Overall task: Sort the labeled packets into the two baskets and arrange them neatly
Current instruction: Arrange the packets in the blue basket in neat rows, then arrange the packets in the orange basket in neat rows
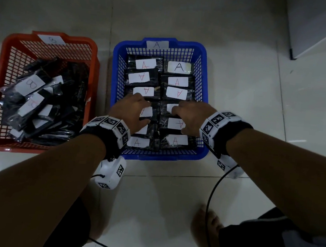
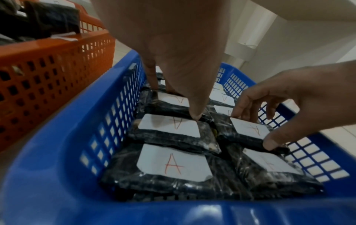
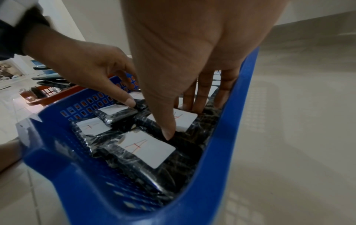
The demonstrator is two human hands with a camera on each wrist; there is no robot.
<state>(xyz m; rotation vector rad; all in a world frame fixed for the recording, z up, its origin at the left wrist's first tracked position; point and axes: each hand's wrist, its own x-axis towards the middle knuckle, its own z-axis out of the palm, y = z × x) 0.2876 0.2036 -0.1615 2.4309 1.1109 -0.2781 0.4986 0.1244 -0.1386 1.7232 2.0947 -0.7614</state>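
Observation:
The blue basket (image 1: pixel 204 53), tagged A, holds black packets with white A labels in two flat columns. My left hand (image 1: pixel 132 110) reaches into the left column. Its thumb (image 2: pixel 195 115) and fingers pinch the near and far edges of an A packet (image 2: pixel 167 105), third from the front. My right hand (image 1: pixel 188 116) reaches into the right column and pinches the second A packet (image 2: pixel 248 129) between thumb (image 3: pixel 168 134) and fingers. To the left, the orange basket (image 1: pixel 4 48), tagged B, holds a jumbled pile of B packets (image 1: pixel 32 87).
Both baskets stand side by side on a glossy tiled floor. A white cabinet (image 1: pixel 316 28) rises at the upper right. A black cable (image 1: pixel 210 197) runs from my right wrist across the floor near my bare foot (image 1: pixel 206 227).

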